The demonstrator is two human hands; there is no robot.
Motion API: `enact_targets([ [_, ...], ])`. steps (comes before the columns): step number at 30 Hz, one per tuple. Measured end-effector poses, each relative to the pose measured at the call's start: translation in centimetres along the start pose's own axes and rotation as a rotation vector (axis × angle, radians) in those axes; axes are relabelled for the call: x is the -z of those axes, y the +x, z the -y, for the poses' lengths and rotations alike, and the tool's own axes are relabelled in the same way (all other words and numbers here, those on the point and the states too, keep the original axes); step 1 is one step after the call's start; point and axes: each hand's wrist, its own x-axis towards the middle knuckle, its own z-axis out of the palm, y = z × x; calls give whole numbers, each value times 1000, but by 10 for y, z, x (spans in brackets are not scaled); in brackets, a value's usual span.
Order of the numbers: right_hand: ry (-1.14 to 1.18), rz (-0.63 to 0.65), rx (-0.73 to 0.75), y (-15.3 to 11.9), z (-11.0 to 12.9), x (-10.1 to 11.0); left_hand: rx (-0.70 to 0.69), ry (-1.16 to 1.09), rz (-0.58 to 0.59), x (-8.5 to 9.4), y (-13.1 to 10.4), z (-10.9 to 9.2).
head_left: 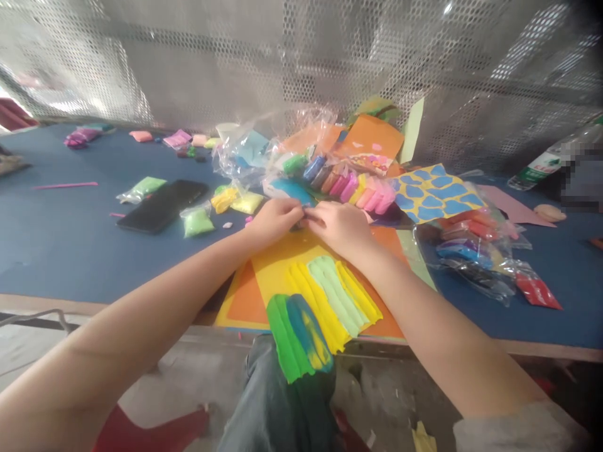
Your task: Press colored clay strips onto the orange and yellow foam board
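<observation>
My left hand (277,220) and my right hand (340,227) meet above the far part of a yellow sheet (271,270). The fingers of both are closed, pinched together around something small and dark that I cannot make out. Nearer to me on the sheet lies a ridged slab of yellow and pale green modelling clay (336,295). A green and blue clay piece (296,336) with yellow streaks joins its lower left and hangs past the table edge. Orange sheets (389,307) stick out from under the yellow one.
Bagged clay sticks (351,185) and crumpled clear plastic (240,150) stand behind my hands. To the left are a black phone (162,206) and green clay packets (198,221). A blue-patterned yellow card (438,193), more clay bags (475,245) and a bottle (541,163) lie right.
</observation>
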Motion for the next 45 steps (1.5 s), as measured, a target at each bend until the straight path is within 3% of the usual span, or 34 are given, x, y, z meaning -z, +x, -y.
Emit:
enact_targets([
  [5, 175, 189, -161, 4, 4, 5, -22, 24, 41, -6, 2, 0],
  [10, 420, 288, -198, 4, -1, 0, -40, 39, 82, -10, 2, 2],
  [13, 460, 265, -208, 3, -3, -6, -62, 56, 103, -8, 1, 5],
  [16, 559, 185, -263, 2, -3, -10, -201, 27, 24, -2, 1, 7],
  [19, 846, 135, -304, 1, -3, -11, -302, 270, 37, 5, 0, 6],
  [21, 988, 185, -302, 0, -2, -10, -260, 499, 103, 6, -2, 4],
  [24, 1000, 237, -261, -2, 0, -9, -214, 721, 134, 4, -4, 1],
  [29, 920, 283, -235, -2, 3, -8, -258, 956, 83, -2, -7, -11],
  [33, 891, 254, -186, -2, 6, 1, -297, 984, -14, -2, -6, -13],
  [37, 1344, 306, -240, -8, -3, 28, -165, 999, -155, 14, 0, 6],
  [40, 1617, 122, -216, -9, -16, 48, -56, 1047, -177, 30, 3, 23],
  [42, 1671, 104, -268, -7, -23, 51, -72, 1035, -145, 31, 3, 27],
  [45, 1718, 77, -348, -2, -25, 41, -106, 1005, -113, 19, 2, 20],
])
